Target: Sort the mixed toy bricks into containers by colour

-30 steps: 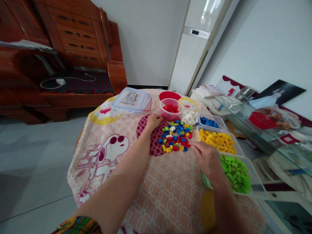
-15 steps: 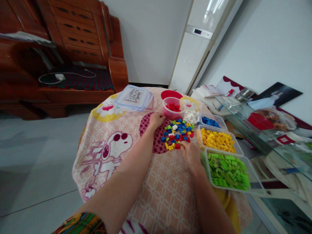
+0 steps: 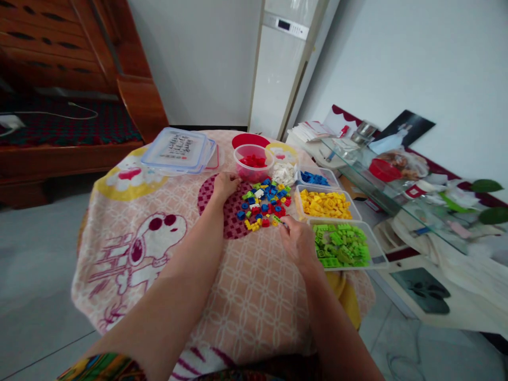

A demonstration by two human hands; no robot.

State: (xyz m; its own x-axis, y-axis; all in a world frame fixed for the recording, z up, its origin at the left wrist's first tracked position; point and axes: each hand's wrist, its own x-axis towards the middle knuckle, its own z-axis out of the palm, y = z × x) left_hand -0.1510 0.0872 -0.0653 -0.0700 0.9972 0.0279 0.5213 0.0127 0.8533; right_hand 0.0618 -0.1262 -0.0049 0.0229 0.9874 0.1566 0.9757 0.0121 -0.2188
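Observation:
A mixed pile of small toy bricks (image 3: 266,198) in blue, red, yellow, green and white lies on the patterned tablecloth (image 3: 254,296). At the pile's upper left edge is my left hand (image 3: 226,186), its fingers curled together; whatever they may hold is too small to make out. My right hand (image 3: 296,239) is at the pile's lower right, thumb and fingers pinched on a green toy brick (image 3: 277,218). Just behind the left hand stands a clear round bowl (image 3: 254,168) of red bricks. White bricks (image 3: 284,173) lie heaped beside that bowl.
Along the right side stand clear boxes of blue bricks (image 3: 314,179), yellow bricks (image 3: 325,204) and green bricks (image 3: 341,246). Stacked plastic lids (image 3: 174,150) lie at the back left, and a red lid (image 3: 248,140) behind the bowl. A glass shelf (image 3: 397,196) adjoins the table's right.
The view has swung right, so everything sits further left. My right hand has drawn slightly back from the pile, with a green toy brick now showing at its fingertips. My left hand stays beside the pile.

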